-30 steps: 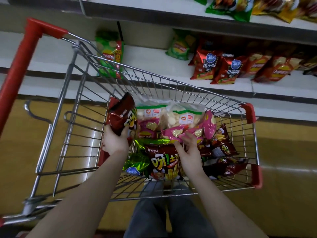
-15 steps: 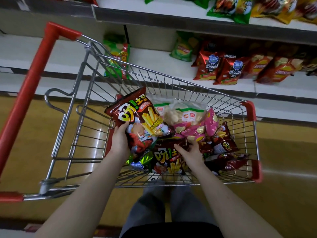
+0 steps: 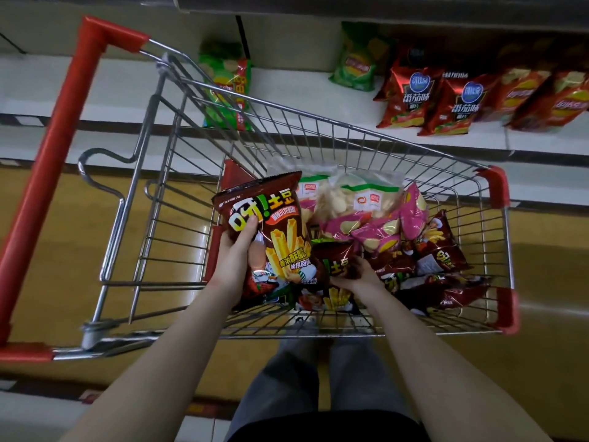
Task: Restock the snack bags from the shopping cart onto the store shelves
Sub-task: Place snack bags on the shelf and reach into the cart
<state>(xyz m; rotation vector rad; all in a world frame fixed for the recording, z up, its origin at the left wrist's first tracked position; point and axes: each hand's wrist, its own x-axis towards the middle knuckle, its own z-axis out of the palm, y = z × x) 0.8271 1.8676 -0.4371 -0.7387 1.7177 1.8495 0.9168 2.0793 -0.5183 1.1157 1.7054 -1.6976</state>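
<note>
— Gripping anything, those two hands?
— Yes. The left hand (image 3: 234,250) holds a dark brown fries bag (image 3: 271,231) upright, thumb across its front; a second ago that bag was tipped sideways at the cart's near-left corner, now it faces up, raised over the pile. The right hand (image 3: 353,274) has dropped lower and closes on a second brown bag (image 3: 334,260); before, it lay on a pink bag.
— And the rest?
— Pink bags (image 3: 379,231), clear white-snack bags (image 3: 357,199) and more brown ones sit in the wire cart (image 3: 318,132). Farther off, red bags (image 3: 411,100) and green bags (image 3: 358,59) lie on the white shelf (image 3: 293,90), nearer in view than before.
</note>
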